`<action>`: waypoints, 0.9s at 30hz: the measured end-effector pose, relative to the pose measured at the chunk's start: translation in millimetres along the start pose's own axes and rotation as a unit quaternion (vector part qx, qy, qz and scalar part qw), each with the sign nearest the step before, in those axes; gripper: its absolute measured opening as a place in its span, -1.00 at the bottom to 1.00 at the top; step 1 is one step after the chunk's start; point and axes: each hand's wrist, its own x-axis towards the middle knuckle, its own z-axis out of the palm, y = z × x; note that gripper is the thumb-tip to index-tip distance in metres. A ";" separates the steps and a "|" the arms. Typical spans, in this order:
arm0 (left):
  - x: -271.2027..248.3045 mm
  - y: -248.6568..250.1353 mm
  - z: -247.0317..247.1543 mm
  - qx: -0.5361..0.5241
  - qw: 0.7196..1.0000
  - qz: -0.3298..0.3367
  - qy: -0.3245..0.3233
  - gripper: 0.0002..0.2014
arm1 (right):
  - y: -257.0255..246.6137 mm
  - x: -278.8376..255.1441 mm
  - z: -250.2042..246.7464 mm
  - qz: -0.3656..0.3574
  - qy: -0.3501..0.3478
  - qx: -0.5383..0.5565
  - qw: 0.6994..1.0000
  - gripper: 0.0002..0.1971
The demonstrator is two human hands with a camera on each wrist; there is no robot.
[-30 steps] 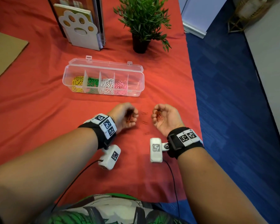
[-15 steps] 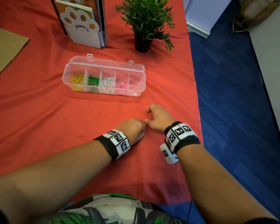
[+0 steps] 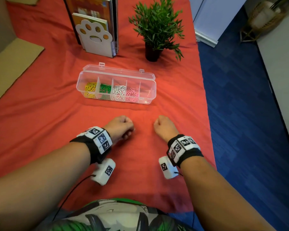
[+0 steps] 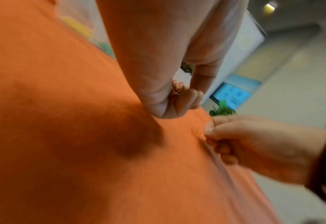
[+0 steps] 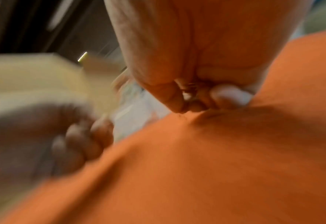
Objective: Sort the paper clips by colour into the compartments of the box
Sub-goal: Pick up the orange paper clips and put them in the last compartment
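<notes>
- Broadly, a red cloth [image 3: 40, 130] covered the table, its right edge falling beside blue carpet [image 3: 240, 114].
- At the far edge stood a rack of books [image 3: 93, 27] fronted by a white paw-shaped bookend [image 3: 94, 37], and to its right a potted plant [image 3: 157, 25].
- Flat cardboard [image 3: 10, 64] lay at the left edge.
- A clear box [image 3: 148, 95] with its lid folded back sat in the middle of the cloth, nearer the far edge than the hands.
- Its compartments held, from left to right, yellow clips [image 3: 90, 89], green clips [image 3: 105, 88], white clips [image 3: 119, 92] and pink clips [image 3: 132, 94]; the rightmost compartment looked nearly bare, though I could not tell for sure.
- The left hand [image 3: 119, 128] rested near the cloth's middle, fingers curled tight around a small bunch of red clips [image 4: 176, 88], seen in the left wrist view.
- The right hand [image 3: 165, 126] sat apart to its right, fingers likewise curled, fingertips [image 5: 229, 95] pressed together against the cloth; a few red clips [image 5: 191, 87] showed inside the fist, blurred.
</notes>
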 end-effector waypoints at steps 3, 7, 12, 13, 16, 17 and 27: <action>-3.6 11.2 -12.0 -0.131 0.991 -0.017 -0.008 -0.75 | -4.1 -5.2 -8.3 0.089 -0.002 0.325 0.942 -0.78; -3.0 21.8 -16.6 -0.163 0.986 -0.023 -0.022 -0.75 | -0.1 -14.6 -17.0 0.117 -0.004 0.606 0.787 -0.74; 1.4 32.8 -7.0 -0.140 0.988 -0.029 -0.057 -0.66 | 1.5 -17.2 -21.3 0.175 -0.030 0.671 0.720 -0.82; 1.6 34.7 -4.3 -0.138 0.988 -0.031 -0.066 -0.68 | 0.4 -15.1 -18.7 0.195 -0.033 0.646 0.737 -0.81; 3.0 44.8 3.3 -0.151 0.985 -0.033 -0.077 -0.72 | -10.3 -3.5 -13.6 0.185 -0.035 0.356 0.915 -0.81; 4.9 50.0 5.3 -0.160 0.984 -0.028 -0.079 -0.74 | -15.0 -1.2 -12.5 0.154 -0.036 0.193 0.968 -0.83; 22.6 127.1 16.1 -0.239 0.970 0.032 -0.025 -0.90 | -31.1 4.1 13.3 0.026 0.024 -0.207 0.978 -0.64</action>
